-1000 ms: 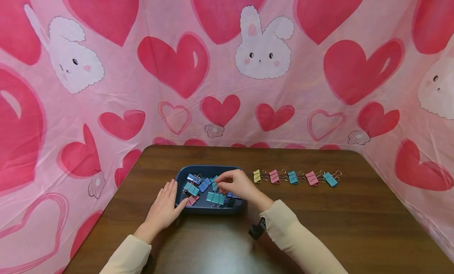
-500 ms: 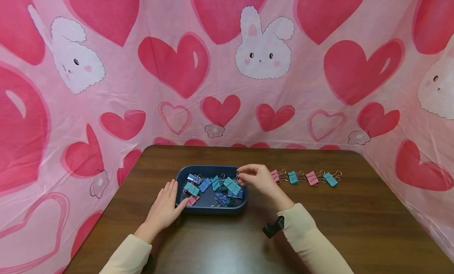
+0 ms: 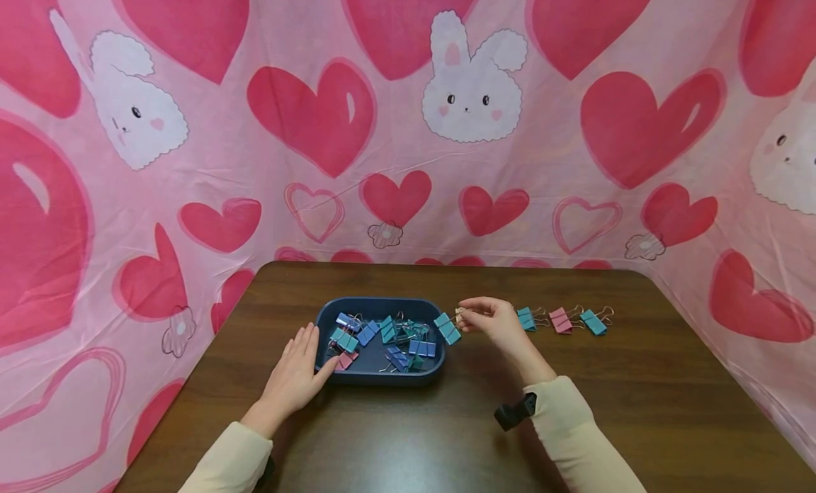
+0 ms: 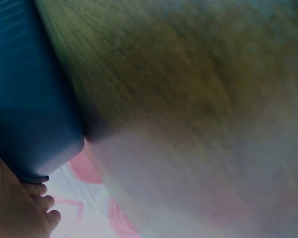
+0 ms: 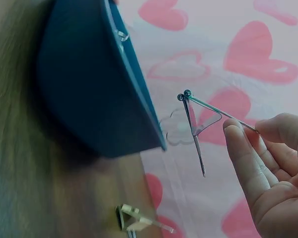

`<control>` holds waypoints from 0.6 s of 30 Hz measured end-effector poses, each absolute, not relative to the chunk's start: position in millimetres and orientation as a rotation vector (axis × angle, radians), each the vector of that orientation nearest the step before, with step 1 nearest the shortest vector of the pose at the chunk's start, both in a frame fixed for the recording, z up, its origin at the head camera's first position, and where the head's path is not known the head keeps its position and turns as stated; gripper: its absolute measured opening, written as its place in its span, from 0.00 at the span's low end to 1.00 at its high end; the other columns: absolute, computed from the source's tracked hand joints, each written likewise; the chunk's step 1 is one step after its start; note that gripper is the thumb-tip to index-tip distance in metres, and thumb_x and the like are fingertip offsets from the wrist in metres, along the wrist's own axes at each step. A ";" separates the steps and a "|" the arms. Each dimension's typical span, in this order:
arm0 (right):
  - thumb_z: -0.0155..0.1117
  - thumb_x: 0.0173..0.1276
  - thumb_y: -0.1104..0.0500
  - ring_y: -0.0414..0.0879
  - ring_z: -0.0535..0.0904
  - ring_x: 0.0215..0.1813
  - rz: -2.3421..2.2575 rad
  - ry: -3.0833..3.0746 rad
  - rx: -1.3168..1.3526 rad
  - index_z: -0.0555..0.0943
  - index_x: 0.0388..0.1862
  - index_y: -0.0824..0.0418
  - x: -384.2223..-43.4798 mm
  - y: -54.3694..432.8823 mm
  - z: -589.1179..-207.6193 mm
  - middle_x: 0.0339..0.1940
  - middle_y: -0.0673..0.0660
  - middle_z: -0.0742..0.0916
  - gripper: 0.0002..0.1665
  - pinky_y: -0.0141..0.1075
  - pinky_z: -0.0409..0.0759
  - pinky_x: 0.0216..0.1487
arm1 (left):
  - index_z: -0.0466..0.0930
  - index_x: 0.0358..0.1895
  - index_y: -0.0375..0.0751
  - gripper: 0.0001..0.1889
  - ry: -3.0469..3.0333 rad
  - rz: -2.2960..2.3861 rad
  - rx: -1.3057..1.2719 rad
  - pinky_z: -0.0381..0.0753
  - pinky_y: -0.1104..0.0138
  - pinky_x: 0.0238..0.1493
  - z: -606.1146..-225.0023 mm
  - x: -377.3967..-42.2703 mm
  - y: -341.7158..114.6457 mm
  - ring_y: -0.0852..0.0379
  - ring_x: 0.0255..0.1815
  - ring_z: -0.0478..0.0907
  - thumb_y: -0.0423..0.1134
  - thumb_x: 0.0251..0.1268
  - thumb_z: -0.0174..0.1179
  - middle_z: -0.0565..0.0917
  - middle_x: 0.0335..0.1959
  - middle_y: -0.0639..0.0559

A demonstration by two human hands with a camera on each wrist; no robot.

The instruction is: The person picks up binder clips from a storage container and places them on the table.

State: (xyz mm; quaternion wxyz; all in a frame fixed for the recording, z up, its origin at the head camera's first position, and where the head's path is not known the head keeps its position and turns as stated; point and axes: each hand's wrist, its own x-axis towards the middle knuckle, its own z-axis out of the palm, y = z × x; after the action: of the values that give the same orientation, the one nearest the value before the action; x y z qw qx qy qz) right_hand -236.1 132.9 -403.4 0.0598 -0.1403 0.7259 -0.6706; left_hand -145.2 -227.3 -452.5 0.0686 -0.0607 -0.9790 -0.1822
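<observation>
My right hand (image 3: 500, 326) pinches a teal binder clip (image 3: 448, 329) by one wire handle, just over the right rim of the dark blue tray (image 3: 382, 380). In the right wrist view, thumb and fingertips grip that handle while the clip hangs off the table, its other handle splayed down. Along the tray's left edge lies my left hand (image 3: 293, 369), fingers straight and thumb over the front corner. The left wrist view shows only some of its fingers beside the tray wall (image 4: 35, 99). Inside the tray are several blue, teal and pink clips, among them a blue one (image 3: 422, 348).
A row of binder clips lies on the brown table (image 3: 637, 394) to the right: a yellow clip (image 5: 126, 218), mostly behind my right hand in the head view, then a teal clip (image 3: 526, 319), a pink clip (image 3: 561, 321) and another teal clip (image 3: 596, 322). Heart-patterned cloth hangs behind.
My right hand picked the teal clip from the tray and carried it rightward past the right rim, now covering part of the clip row. The left hand stays in place.
</observation>
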 end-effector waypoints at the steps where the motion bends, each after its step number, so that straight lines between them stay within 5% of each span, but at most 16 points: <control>1: 0.60 0.63 0.67 0.53 0.83 0.35 -2.036 2.200 -0.411 0.75 0.49 0.78 -236.6 135.4 -405.5 0.37 0.69 0.83 0.18 0.42 0.80 0.40 | 0.50 0.69 0.29 0.42 -2.948 -0.551 -0.182 0.45 0.48 0.66 -452.3 -144.9 -227.3 0.37 0.70 0.46 0.58 0.63 0.51 0.51 0.70 0.35; 18: 0.54 0.65 0.72 0.46 0.83 0.33 -2.059 2.173 -0.203 0.71 0.51 0.83 -243.2 156.5 -448.0 0.38 0.72 0.82 0.18 0.41 0.81 0.40 | 0.51 0.69 0.27 0.42 -2.946 -0.537 -0.185 0.47 0.46 0.65 -452.1 -146.0 -226.9 0.36 0.69 0.47 0.57 0.63 0.51 0.52 0.69 0.33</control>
State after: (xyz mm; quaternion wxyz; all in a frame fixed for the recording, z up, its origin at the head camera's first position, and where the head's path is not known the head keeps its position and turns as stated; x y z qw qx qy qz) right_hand -243.2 156.5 -448.0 0.0702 -0.0674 0.7224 -0.6845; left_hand -146.0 -226.9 -452.1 0.0703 -0.0616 -0.9795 -0.1786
